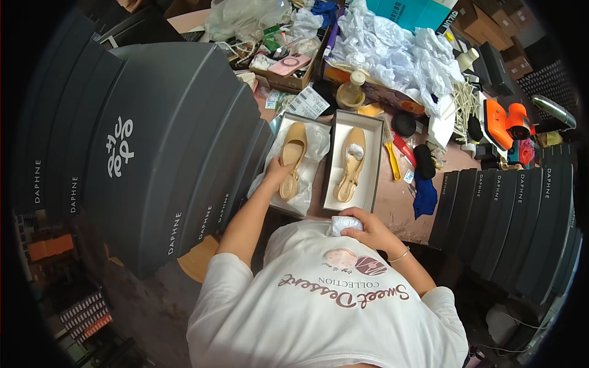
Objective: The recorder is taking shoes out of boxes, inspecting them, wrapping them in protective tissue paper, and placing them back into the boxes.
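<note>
A beige slingback shoe point(295, 142) lies over white tissue paper point(316, 147) in the left open box, toe pointing away from me. My left hand point(277, 173) grips this shoe by its side, around the middle; part of my fingers is hidden by it. Close to my shirt front, my right hand point(368, 230) closes on a wad of white paper point(345, 225). The matching beige shoe point(348, 178) rests in the right-hand box point(370, 190), with crumpled white paper visible in its opening.
Tall stacks of dark grey shoe boxes point(165, 122) rise at my left, and more boxes point(509, 214) at my right. A carton of crumpled white paper point(392, 55) stands at the back. Right of the shoes lie a yellow-handled brush point(392, 161), black pads and a blue cloth point(424, 197).
</note>
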Tool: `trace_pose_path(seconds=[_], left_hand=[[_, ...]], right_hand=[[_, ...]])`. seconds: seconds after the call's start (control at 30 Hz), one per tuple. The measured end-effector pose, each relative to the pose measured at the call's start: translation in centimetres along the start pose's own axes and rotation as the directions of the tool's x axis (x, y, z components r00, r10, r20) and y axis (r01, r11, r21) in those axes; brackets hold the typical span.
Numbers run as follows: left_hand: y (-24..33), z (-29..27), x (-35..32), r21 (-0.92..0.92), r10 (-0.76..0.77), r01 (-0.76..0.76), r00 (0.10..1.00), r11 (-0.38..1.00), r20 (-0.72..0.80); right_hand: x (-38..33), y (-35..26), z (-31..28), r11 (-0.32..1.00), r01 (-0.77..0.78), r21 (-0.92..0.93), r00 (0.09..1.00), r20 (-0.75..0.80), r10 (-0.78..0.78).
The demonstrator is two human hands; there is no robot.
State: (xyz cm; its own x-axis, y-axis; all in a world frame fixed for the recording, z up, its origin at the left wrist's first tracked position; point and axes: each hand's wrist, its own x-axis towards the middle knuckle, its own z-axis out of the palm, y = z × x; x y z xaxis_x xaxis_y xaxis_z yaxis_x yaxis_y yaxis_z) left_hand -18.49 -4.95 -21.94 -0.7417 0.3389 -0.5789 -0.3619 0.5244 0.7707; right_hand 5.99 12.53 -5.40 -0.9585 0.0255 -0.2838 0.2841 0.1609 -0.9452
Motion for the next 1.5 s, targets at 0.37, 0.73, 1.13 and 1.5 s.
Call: trace_pose_path(seconds=[0.37,0.73,1.13,1.5], left_hand=[[9.1,2.3,-10.7,-0.598,0.346,-0.127,0.9,0.791,0.266],[8.0,5.2,-13.6,-0.651,0.269,0.018,0.901,0.759,0.339],[11.0,5.1,-15.5,-0.566,0.448,-0.162,0.792,0.809,0.414],[11.3,6.2,-15.2,-0.659,0.292,0.029,0.881,0.752,0.372]], right_hand=[[12.5,-5.3,-1.7,0.759,0.181,-0.625,0.838,-0.305,-0.451],[10.1,-1.8,-0.7,0.642,0.23,-0.731,0.877,-0.13,-0.462],[10.2,-3.8,-6.5,0.852,0.138,-0.506,0.879,-0.333,-0.34],[13.7,-1.5,-6.7,0.944,0.178,-0.277,0.881,-0.382,-0.278]])
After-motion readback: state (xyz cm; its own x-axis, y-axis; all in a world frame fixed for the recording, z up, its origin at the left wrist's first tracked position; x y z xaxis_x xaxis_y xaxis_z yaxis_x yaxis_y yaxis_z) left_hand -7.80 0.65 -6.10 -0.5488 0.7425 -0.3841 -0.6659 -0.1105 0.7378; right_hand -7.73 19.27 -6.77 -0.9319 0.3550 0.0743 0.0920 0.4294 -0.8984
